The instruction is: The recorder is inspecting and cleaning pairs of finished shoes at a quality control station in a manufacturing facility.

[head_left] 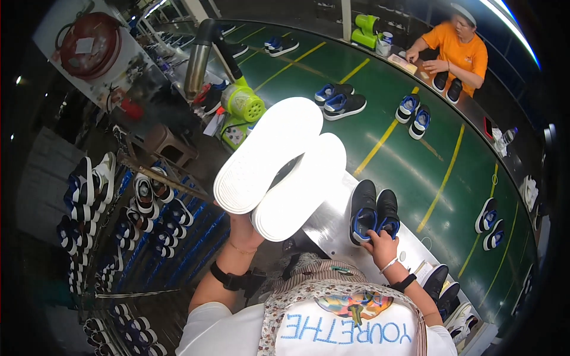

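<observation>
My left hand holds up a pair of shoes, their white soles turned toward me. The soles hide the uppers and most of my fingers. To the right, a pair of black sneakers with blue lining rests upright on the shiny metal ledge, toes pointing away. My right hand is closed at the heels of this pair, its fingers hooked over the collars.
Beyond the ledge runs a green conveyor belt with yellow lines, carrying several pairs of sneakers. A lime-green blower machine stands ahead-left. Shoe racks fill the left. More shoes sit right. Across the belt, a person in orange works.
</observation>
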Motion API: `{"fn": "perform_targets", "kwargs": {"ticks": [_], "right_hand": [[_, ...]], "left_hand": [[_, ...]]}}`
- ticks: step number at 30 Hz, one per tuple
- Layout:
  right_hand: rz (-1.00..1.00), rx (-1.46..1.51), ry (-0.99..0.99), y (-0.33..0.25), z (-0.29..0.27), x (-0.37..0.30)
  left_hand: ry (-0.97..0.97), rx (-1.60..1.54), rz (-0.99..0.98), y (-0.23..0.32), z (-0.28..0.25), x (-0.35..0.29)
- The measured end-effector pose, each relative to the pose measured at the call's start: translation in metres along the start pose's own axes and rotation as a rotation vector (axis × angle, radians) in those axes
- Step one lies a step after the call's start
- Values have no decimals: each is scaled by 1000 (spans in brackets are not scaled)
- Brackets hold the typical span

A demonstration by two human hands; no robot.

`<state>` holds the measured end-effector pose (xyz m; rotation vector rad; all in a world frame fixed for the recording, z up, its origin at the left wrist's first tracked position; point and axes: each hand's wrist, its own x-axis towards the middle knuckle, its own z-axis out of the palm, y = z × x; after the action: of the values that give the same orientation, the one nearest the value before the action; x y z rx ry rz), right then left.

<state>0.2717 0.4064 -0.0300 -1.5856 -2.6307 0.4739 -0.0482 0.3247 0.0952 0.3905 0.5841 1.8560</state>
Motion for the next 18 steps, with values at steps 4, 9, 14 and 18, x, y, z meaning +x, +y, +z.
{"fn": "perform_targets", "kwargs": {"ticks": [4,9,14,18], "right_hand": [[-43,-105,-129,-16,40,14],[-10,-128,-246,-33,45,16],[-29,-137,-232,-49,46,21],[-25,-156,-232,-60,48,20]], "left_hand": [[-107,-197,30,41,-16,-8],[-188,300,260,77,-65,-27],[145,526,557,96,-129,-23],[108,-698,408,118,-149,-23]]}}
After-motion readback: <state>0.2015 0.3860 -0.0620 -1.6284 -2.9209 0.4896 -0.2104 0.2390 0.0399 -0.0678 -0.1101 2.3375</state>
